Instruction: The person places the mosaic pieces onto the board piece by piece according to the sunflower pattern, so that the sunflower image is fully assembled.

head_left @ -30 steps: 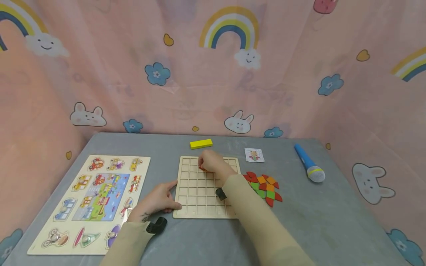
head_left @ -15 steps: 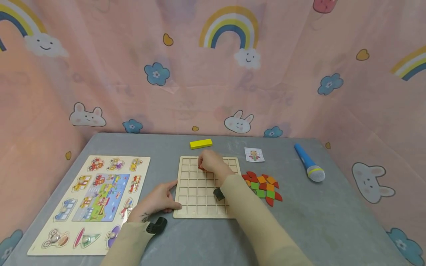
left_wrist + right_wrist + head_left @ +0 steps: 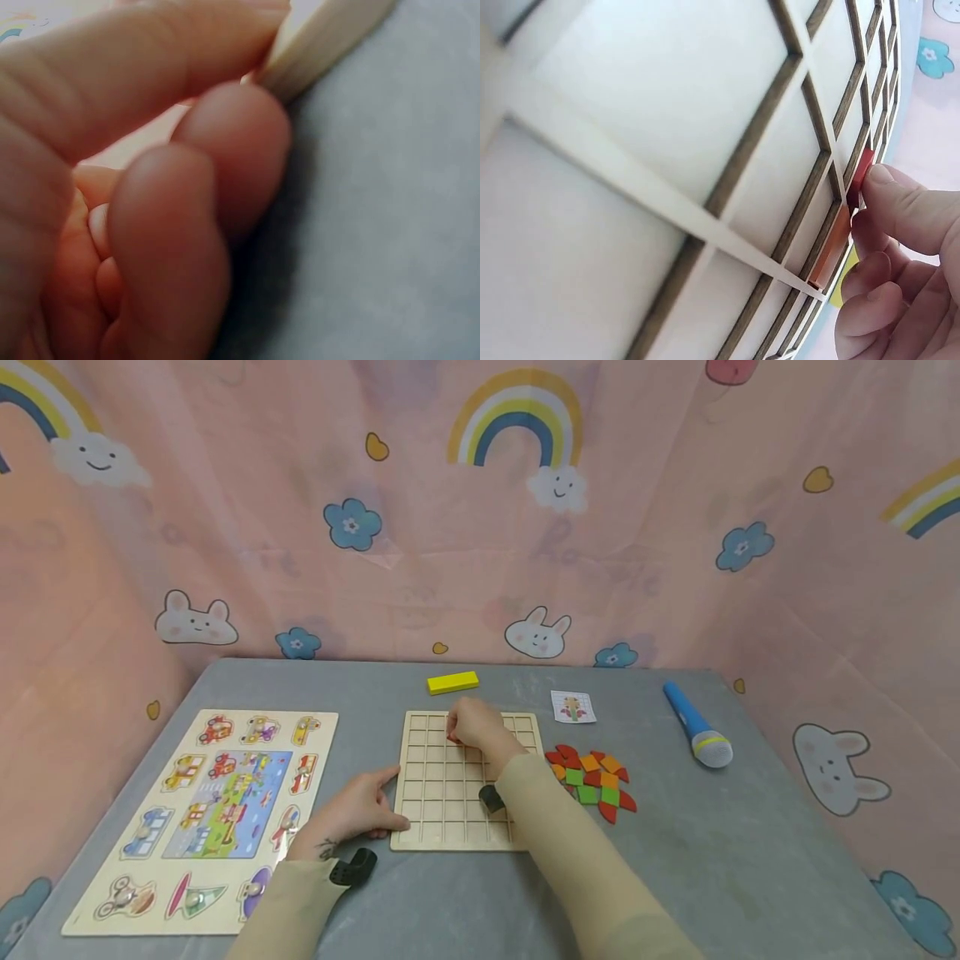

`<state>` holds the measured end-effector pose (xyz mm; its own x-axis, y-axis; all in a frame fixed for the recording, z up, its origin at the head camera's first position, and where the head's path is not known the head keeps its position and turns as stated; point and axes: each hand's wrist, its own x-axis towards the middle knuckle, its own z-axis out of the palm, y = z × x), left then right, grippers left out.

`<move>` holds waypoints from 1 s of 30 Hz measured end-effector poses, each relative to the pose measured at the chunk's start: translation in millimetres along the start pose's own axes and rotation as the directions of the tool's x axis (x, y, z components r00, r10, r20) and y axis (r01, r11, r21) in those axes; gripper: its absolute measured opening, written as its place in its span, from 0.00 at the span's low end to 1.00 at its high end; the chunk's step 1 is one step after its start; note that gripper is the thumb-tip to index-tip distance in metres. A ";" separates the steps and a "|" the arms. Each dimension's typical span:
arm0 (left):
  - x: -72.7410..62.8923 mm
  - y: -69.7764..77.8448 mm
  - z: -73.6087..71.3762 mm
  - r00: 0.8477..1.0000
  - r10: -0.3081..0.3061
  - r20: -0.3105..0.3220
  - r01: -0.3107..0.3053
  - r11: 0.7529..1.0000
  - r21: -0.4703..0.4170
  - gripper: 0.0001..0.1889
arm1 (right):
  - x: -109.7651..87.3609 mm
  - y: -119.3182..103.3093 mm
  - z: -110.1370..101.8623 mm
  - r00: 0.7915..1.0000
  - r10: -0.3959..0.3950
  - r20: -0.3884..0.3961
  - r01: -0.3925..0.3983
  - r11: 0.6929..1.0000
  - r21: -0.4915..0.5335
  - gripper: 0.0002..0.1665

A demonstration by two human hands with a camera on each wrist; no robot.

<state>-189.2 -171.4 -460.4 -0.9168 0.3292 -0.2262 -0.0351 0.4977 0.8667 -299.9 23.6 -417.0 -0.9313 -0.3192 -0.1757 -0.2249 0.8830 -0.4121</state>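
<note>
A pale wooden grid board (image 3: 431,806) lies in the middle of the table. My left hand (image 3: 358,806) holds its near left corner: the thumb lies on the board and the index finger reaches along the left edge. Curled fingers show below the board's edge (image 3: 322,49) in the left wrist view. Over the far rows, my right hand (image 3: 478,723) pinches a small red piece (image 3: 861,176) between thumb and fingers, right at a cell. An orange piece (image 3: 829,247) sits in the cell beside it, mostly hidden by the hand in the head view.
Loose red, orange and green pieces (image 3: 588,795) lie right of the board, partly behind my right sleeve. A small picture card (image 3: 572,707), a yellow block (image 3: 452,682) and a blue toy microphone (image 3: 693,727) lie further back. A vehicle peg puzzle (image 3: 159,875) lies left.
My right forearm has shifted slightly left, uncovering a little more of the loose pieces. Both hands otherwise keep their places.
</note>
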 end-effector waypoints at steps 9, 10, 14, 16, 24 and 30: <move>-0.1 -2.5 0.7 1.000 -0.019 -0.005 0.019 1.000 0.005 0.50 | -3.1 3.9 -8.9 0.999 0.040 -0.035 -0.037 0.995 0.095 0.07; -0.1 -2.5 0.8 1.000 -0.020 -0.005 0.020 1.000 0.004 0.50 | -5.2 6.5 -14.7 0.997 0.057 -0.048 -0.050 0.990 0.135 0.09; 0.3 -1.4 0.8 1.000 -0.017 -0.005 0.017 1.000 -0.007 0.50 | -19.8 32.5 -44.6 0.989 0.102 -0.111 -0.075 0.973 0.219 0.16; 0.7 -0.6 1.1 1.000 -0.013 -0.005 0.013 1.000 -0.008 0.50 | -32.7 55.3 -58.8 0.984 0.112 -0.139 -0.084 0.977 0.194 0.18; 2.6 -0.6 0.8 0.999 -0.032 -0.002 0.032 0.999 -0.008 0.50 | -77.3 150.0 -73.0 0.963 0.263 -0.054 -0.261 0.964 0.043 0.16; 1.2 -0.9 0.3 1.000 -0.026 0.003 0.026 0.999 -0.023 0.49 | -91.5 162.5 -63.9 0.950 0.308 0.050 -0.304 0.950 -0.069 0.12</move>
<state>-190.2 -171.1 -461.6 -0.9143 0.3185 -0.2503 -0.0685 0.4873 0.8705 -269.5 218.3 -410.8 -0.9399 -0.0486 -0.3380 0.0497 0.9598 -0.2761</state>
